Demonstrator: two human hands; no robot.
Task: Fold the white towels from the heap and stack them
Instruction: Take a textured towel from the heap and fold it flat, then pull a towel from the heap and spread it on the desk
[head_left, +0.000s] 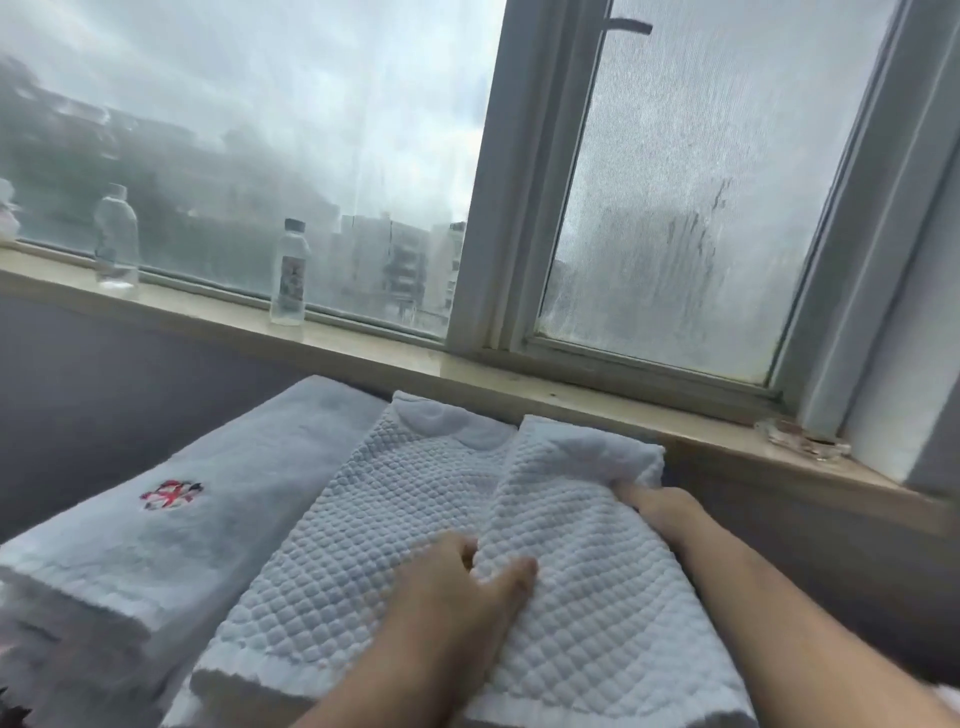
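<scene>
Towel (363, 519), hands (452, 592) (665, 514) gripping its fold

Grey daylight comes through a fogged, streaked window (675, 208); two plastic bottles (288, 273) stand apart on the beige sill (363, 345) above a grey wall (104, 374).

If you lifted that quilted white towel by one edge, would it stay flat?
Probably not: the waffle towel bends in a soft fold at the left hand, so it would likely droop. Its thick weave suggests some heft.
</scene>
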